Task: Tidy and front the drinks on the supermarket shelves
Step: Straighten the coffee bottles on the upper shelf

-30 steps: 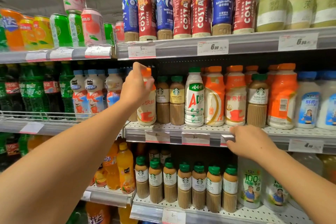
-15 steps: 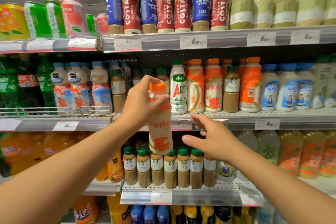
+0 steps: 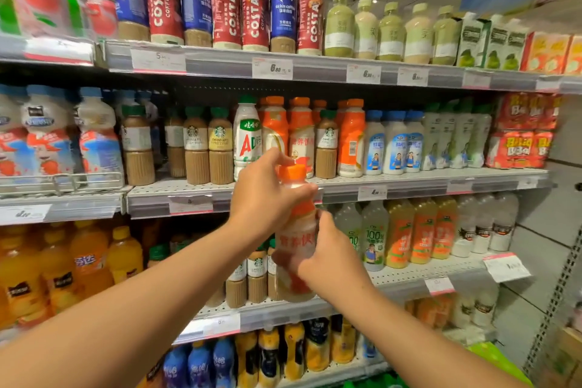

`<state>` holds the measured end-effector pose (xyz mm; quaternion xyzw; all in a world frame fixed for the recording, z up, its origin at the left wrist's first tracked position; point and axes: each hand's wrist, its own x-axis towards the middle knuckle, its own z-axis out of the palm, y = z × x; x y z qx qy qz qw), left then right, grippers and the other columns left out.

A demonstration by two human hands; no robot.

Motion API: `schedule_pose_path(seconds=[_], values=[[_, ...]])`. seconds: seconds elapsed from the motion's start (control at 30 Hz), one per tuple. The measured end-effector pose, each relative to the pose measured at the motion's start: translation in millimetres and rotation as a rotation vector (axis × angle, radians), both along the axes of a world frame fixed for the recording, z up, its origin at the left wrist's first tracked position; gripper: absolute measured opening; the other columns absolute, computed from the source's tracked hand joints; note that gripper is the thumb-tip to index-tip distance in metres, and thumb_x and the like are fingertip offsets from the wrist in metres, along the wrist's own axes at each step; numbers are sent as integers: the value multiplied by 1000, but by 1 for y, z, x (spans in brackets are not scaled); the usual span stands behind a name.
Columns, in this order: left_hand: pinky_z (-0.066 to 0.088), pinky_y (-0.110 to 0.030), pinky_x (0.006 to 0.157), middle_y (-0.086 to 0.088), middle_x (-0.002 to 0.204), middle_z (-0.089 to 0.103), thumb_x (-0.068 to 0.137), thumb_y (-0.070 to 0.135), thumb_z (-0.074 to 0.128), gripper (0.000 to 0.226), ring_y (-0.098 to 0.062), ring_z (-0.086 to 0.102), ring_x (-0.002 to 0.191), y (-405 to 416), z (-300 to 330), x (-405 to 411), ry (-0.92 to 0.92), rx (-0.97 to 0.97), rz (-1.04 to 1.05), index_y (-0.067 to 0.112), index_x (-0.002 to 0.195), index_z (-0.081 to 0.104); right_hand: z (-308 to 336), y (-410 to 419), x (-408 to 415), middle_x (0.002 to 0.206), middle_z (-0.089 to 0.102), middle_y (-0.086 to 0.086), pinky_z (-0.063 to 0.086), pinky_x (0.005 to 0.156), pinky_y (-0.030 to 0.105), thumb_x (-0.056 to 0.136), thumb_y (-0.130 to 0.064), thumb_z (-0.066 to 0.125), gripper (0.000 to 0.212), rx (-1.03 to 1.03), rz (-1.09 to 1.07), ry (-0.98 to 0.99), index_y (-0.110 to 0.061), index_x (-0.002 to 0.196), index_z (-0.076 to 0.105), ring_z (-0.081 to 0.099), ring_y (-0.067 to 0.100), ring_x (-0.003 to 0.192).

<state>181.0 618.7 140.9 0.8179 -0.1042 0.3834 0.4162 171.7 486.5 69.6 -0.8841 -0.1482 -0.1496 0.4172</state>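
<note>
An orange-capped white milk drink bottle [image 3: 296, 242] with red lettering is held upright in the air in front of the shelves. My left hand [image 3: 267, 195] grips its neck just under the cap. My right hand [image 3: 327, 258] wraps its lower body from the right. Behind, on the middle shelf [image 3: 393, 187], matching orange-capped bottles [image 3: 300, 132] stand beside a white AD bottle [image 3: 247, 135] and Starbucks coffee bottles [image 3: 220, 145]. One Starbucks bottle [image 3: 326, 142] stands among the orange-capped ones.
Costa and blue coffee bottles [image 3: 223, 0] line the top shelf with pale green drinks [image 3: 390, 31]. Orange juice bottles [image 3: 88, 258] and more Starbucks bottles [image 3: 256, 274] fill the lower shelf. Blue-capped milk bottles [image 3: 393, 142] and red packs [image 3: 519, 132] sit at the right.
My left hand has pulled the orange-capped bottle off the middle shelf and carried it down and right. My right hand left the shelf edge and closed on the bottle's lower body. The view shifted right.
</note>
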Motion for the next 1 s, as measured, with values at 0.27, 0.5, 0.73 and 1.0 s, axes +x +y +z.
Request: schedule_pose_path(seconds=[0.27, 0.5, 0.73, 1.0], values=[[53, -20, 60, 16, 91, 59, 71, 59, 72, 49, -2, 60, 80, -64, 9, 33, 63, 65, -109, 33, 106, 51, -1, -73, 37, 85, 60, -15, 54, 59, 30, 70, -35, 77, 52, 50, -105, -53, -43, 101, 35, 59, 3, 74], [40, -34, 103, -6, 143, 46, 92, 27, 57, 54, -22, 46, 128, -92, 62, 154, 90, 359, 195, 16, 142, 41, 16, -162, 101, 93, 63, -23, 45, 62, 13, 58, -54, 84, 64, 166, -9, -96, -41, 109, 46, 60, -9, 80], [34, -50, 108, -8, 158, 20, 86, 29, 58, 79, -36, 29, 137, -110, 79, 233, 259, 669, 508, 15, 152, 17, 16, -215, 149, 93, 63, -26, 44, 63, 10, 57, -55, 83, 67, 190, 59, -106, -44, 112, 46, 59, -13, 82], [48, -37, 77, -12, 117, 54, 82, 34, 74, 58, -28, 55, 96, -112, 68, 224, 86, 366, 409, 22, 125, 37, 17, -215, 160, 96, 63, -24, 51, 71, 21, 58, -53, 84, 62, 233, 71, -106, -48, 105, 44, 61, -7, 85]])
